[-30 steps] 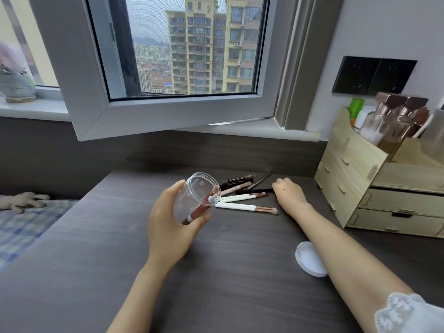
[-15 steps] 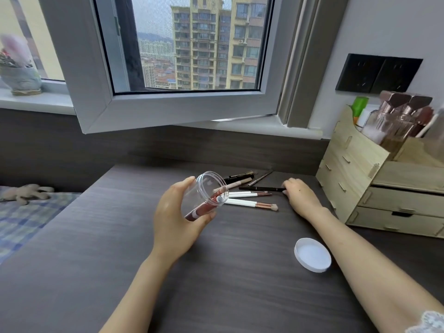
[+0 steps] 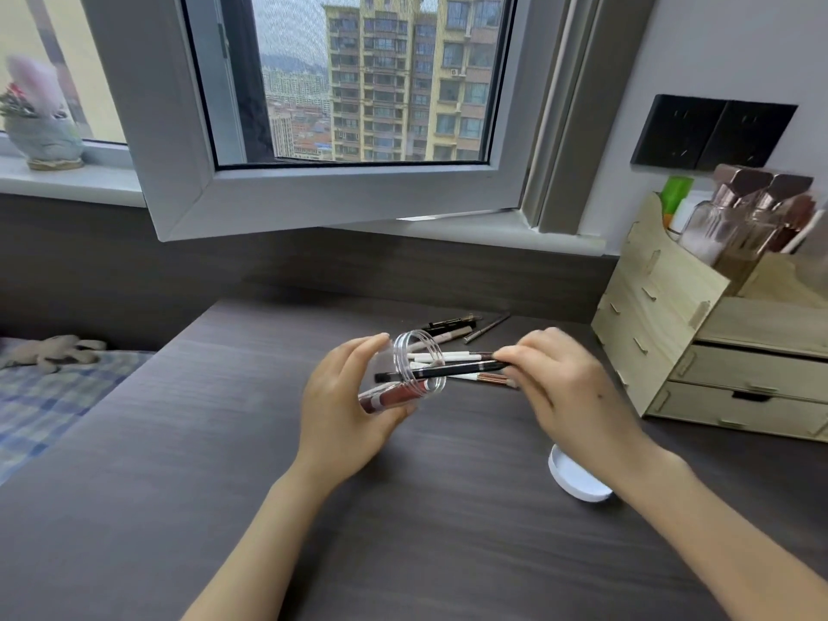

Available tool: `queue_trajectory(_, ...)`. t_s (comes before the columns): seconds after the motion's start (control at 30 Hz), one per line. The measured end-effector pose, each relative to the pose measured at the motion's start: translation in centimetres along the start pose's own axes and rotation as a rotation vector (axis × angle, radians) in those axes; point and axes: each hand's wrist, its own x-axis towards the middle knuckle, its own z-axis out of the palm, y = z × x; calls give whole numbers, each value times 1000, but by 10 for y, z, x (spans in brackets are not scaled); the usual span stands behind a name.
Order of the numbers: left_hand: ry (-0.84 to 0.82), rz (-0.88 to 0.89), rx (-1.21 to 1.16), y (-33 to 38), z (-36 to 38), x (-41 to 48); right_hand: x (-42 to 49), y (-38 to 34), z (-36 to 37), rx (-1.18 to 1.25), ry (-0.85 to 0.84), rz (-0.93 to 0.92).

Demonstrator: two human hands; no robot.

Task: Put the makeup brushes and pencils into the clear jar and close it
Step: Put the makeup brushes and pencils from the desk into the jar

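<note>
My left hand [image 3: 345,410] holds the clear jar [image 3: 405,374] tilted on its side above the desk, mouth facing right. A reddish-brown tube lies inside it. My right hand [image 3: 569,387] pinches a black pencil [image 3: 448,371] whose left end reaches into the jar's mouth. Several white-handled brushes [image 3: 448,355] and dark pencils [image 3: 452,324] lie on the desk just behind the jar. The jar's white lid [image 3: 578,479] lies on the desk, partly under my right forearm.
A wooden drawer organiser [image 3: 699,351] with bottles stands at the right. An open window sash [image 3: 313,195] hangs over the desk's far edge. A bed with a checked sheet [image 3: 49,396] borders the desk on the left.
My right hand lifted the black pencil off the desk and carried it left, putting its tip into the jar's mouth. The left hand kept the jar tilted.
</note>
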Motion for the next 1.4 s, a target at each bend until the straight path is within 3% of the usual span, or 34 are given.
queue_trajectory(0.3, -22, 33, 4, -5, 0, -1, 20, -33, 39, 180, -124, 31)
queue_trajectory(0.43, 40, -56, -10, -9, -3, 3, 30, 1, 43, 385, 35, 285)
queue_trajectory(0.5, 79, -112, -36, -10, -5, 5, 38, 30, 62, 198, 14, 414)
queue_trajectory(0.63, 127, -203, -108, -13, -7, 8, 54, 66, 111, -104, -339, 426)
queue_trajectory(0.8, 148, -219, -113, -14, -8, 7, 78, 75, 145, -457, -581, 130)
queue_trajectory(0.93, 149, -202, -111, -14, -7, 6, 83, 72, 145, -712, -629, -87)
queue_trajectory(1.0, 150, -199, -111, -13, -6, 7, 84, 72, 143, -781, -606, -186)
queue_trajectory(1.17, 149, -176, -87, -12, -4, 8, 79, 79, 141, -819, -528, -239)
queue_trajectory(1.27, 149, -177, -81, -11, -4, 7, 77, 83, 126, -626, -324, -88)
queue_trajectory(1.4, 154, -169, -77, -12, -5, 7, 63, 66, 71, -109, 18, 261)
